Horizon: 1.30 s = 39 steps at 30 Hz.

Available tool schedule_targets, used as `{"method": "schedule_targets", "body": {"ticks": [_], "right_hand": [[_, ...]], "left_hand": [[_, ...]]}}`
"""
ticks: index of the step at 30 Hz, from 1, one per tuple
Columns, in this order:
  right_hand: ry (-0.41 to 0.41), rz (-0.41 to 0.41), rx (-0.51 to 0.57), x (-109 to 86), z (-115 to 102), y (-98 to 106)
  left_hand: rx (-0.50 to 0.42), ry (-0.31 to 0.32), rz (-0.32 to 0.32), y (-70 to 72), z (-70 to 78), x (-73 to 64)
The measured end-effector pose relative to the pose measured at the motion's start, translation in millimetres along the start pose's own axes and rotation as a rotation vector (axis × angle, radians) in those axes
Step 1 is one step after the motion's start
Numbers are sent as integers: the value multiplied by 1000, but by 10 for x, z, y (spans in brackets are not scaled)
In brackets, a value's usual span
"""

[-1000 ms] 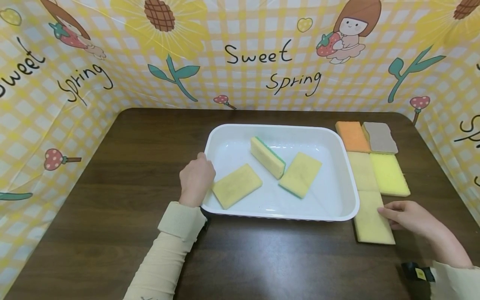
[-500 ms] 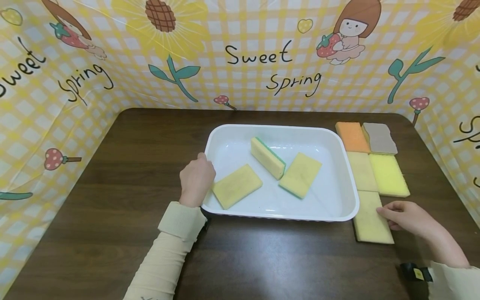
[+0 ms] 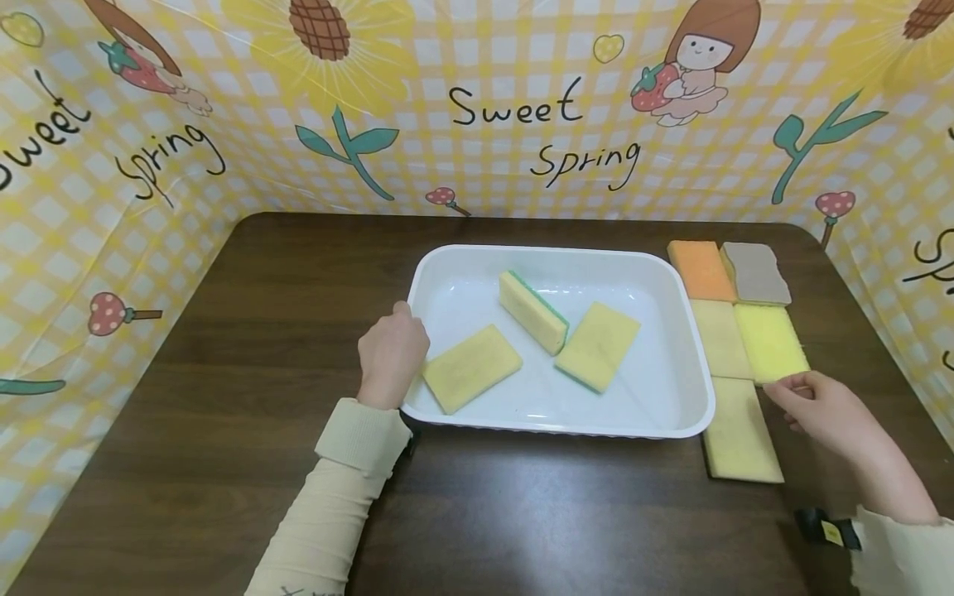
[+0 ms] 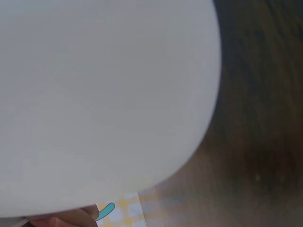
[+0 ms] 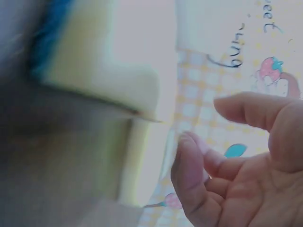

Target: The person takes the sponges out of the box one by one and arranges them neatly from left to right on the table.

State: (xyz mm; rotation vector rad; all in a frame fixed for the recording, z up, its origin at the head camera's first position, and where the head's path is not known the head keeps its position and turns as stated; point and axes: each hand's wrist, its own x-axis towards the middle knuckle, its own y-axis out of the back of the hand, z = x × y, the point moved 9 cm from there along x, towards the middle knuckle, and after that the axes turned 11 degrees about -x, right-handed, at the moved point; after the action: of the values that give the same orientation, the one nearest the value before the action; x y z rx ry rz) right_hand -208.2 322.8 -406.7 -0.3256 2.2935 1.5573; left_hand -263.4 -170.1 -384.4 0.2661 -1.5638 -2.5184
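A white tray (image 3: 667, 356) stands on the table, its left rim gripped by my left hand (image 3: 391, 356). In it lie two flat pale-yellow sponges, one at left (image 3: 472, 368) and one at right (image 3: 598, 346), while a green-backed sponge (image 3: 532, 313) stands on its long edge between them. My right hand (image 3: 827, 414) is at the near corner of a bright yellow sponge (image 3: 771, 341), just right of a pale sponge (image 3: 741, 434). In the right wrist view its thumb and fingers (image 5: 188, 177) are apart with nothing between them. The tray wall fills most of the left wrist view.
Right of the tray, an orange sponge (image 3: 702, 271) and a grey-topped sponge (image 3: 756, 273) lie at the back. Another pale sponge (image 3: 721, 338) lies in front of the orange one. A patterned cloth (image 3: 507, 149) rises around the dark table (image 3: 298, 290).
My right hand has left the edge of the nearest pale sponge and moved away from me to the bright yellow sponge's near corner. The left hand and tray stay put.
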Motion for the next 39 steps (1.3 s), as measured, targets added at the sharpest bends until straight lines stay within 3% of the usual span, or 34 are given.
{"method": "schedule_targets", "body": {"ticks": [9, 30, 35, 39], "right_hand": [[17, 141, -2, -45, -385, 302], [163, 195, 46, 45, -1510, 504], [190, 219, 33, 100, -1736, 487], [197, 190, 7, 175, -1894, 396]], "left_hand": [[5, 9, -10, -1, 0, 2], [-7, 33, -30, -30, -20, 19], [-6, 45, -45, -40, -25, 26], [-8, 60, -59, -53, -36, 29]]}}
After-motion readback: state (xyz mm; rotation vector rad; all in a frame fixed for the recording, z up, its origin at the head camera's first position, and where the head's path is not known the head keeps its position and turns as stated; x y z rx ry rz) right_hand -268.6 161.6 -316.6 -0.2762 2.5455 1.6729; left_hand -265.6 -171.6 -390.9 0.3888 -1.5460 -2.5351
